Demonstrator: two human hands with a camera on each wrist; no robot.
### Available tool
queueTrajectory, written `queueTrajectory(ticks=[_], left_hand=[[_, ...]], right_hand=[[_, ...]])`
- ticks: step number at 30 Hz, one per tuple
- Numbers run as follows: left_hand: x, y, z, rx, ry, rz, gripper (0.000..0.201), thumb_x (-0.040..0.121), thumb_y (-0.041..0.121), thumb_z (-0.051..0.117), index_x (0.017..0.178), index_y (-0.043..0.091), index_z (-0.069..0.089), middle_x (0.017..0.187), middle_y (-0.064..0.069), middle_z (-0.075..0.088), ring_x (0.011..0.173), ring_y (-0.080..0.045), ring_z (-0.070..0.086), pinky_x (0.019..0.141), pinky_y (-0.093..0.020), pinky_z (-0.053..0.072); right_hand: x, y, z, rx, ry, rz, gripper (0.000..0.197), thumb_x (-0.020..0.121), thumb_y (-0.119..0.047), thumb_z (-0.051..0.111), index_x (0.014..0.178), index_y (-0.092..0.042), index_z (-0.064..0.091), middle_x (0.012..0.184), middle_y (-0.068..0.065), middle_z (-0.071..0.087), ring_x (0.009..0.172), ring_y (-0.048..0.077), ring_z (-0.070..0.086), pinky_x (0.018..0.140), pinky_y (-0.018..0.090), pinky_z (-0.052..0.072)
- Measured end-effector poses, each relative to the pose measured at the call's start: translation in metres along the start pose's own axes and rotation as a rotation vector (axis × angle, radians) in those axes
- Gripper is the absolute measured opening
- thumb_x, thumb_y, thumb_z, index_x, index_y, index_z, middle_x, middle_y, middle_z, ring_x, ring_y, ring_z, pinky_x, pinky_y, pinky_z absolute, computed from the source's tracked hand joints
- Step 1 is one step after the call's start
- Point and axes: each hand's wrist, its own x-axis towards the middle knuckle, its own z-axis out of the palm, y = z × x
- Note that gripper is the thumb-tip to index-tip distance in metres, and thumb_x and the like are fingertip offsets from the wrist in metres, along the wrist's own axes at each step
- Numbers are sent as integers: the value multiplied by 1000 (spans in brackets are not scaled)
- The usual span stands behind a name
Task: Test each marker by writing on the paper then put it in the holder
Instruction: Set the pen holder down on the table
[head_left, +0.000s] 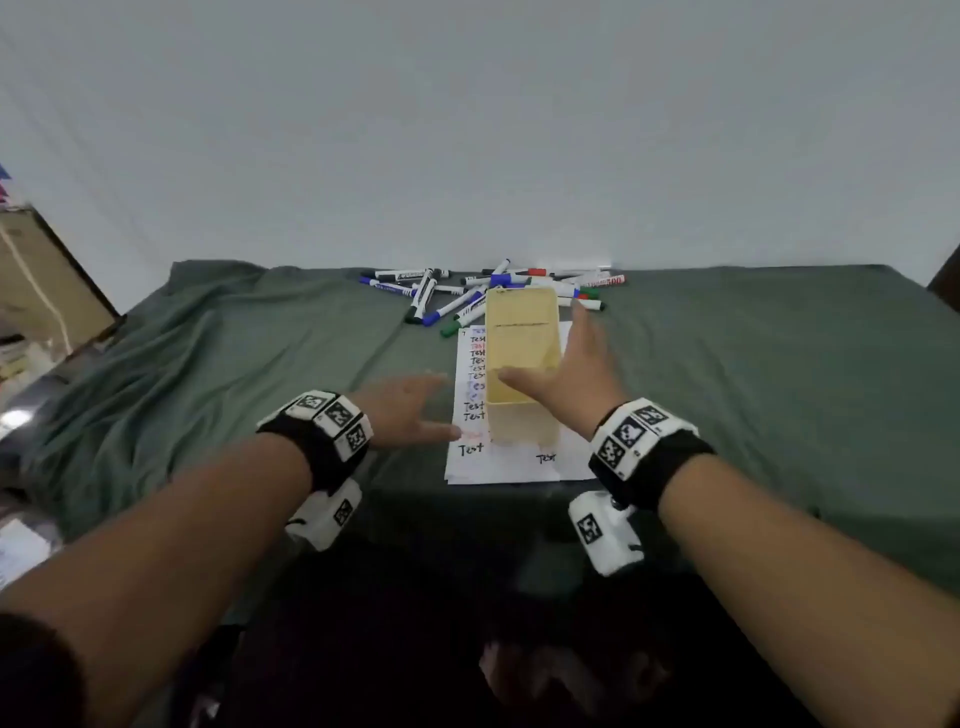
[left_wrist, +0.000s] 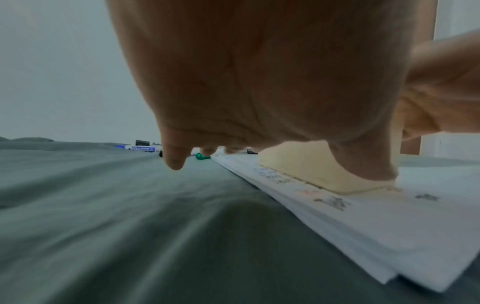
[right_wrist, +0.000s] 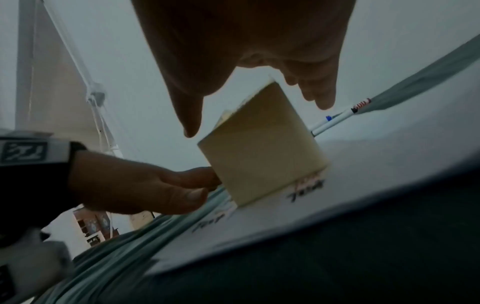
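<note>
On the worktop (head_left: 779, 353), head view: holder (head_left: 522, 364) stands on the paper (head_left: 519, 467), long axis running away from the person, open top up, looks empty. Markers (head_left: 441, 296) lie piled just beyond. Right hand (head_left: 576, 379) hovers at the holder, fingers spread, holding nothing. Left wrist view: left hand (left_wrist: 259, 82) flat, fingers straight, empty, beside the paper. Right wrist view: same gap visible between thumb and holder. Judged: setup, no marker tested; next, pick one marker and uncap.

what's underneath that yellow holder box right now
The yellow holder stands on the white paper, covering part of the handwritten "Test" column. The paper lies on the green cloth. What is written under the holder's base is hidden.
</note>
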Motion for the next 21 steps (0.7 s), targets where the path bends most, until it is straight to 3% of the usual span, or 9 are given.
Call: queueTrajectory(ticks=[2,5,8,13,15,18,21], left_hand=[[17,14,4,50,-81,13,112,77,86,49,160,27,3,168,-4,4,154,-26,8,123,-50,14],[35,29,18,91,-234,-43,124,71,89,52,158,28,-11,167,-3,-16,153,-30,-9,121,-61,10],[40,25,30,140,-316,-58,130,67,94,48,156,28,-20,163,-3,-27,152,-28,-17,120,-61,4],[43,18,38,143,-334,-35,132,61,101,37,153,30,-27,161,-1,-34,150,-27,-23,120,-62,-1],[44,16,38,143,-354,-33,133,60,103,34,151,31,-30,159,0,-37,150,-26,-25,120,-61,-3],[45,16,37,131,-382,-39,133,60,102,37,150,32,-31,158,1,-39,149,-25,-27,120,-60,-5],[45,16,36,115,-412,-46,133,59,102,38,150,33,-32,157,2,-40,148,-24,-29,120,-59,-6]], right_hand=[[2,-2,14,2,20,10,125,57,-63,86,153,-33,13,153,4,33,137,27,42,109,45,43],[-3,4,32,-68,4,21,138,59,-66,87,158,-22,1,160,8,23,142,32,36,112,52,41],[1,8,35,-39,-14,43,142,59,-64,90,158,-18,0,160,10,23,141,30,38,111,51,43],[9,9,35,-95,-94,44,147,61,-56,91,158,-20,-12,162,9,17,138,25,42,107,42,45],[18,9,29,-125,-99,46,142,59,-55,90,158,-18,-4,157,9,25,134,24,46,104,41,48],[36,14,7,-141,-106,27,124,53,-53,88,150,-18,21,141,2,44,119,19,54,96,44,54],[56,24,-30,-147,-103,-70,100,55,-45,90,137,-21,38,124,-5,53,110,14,57,91,36,52]])
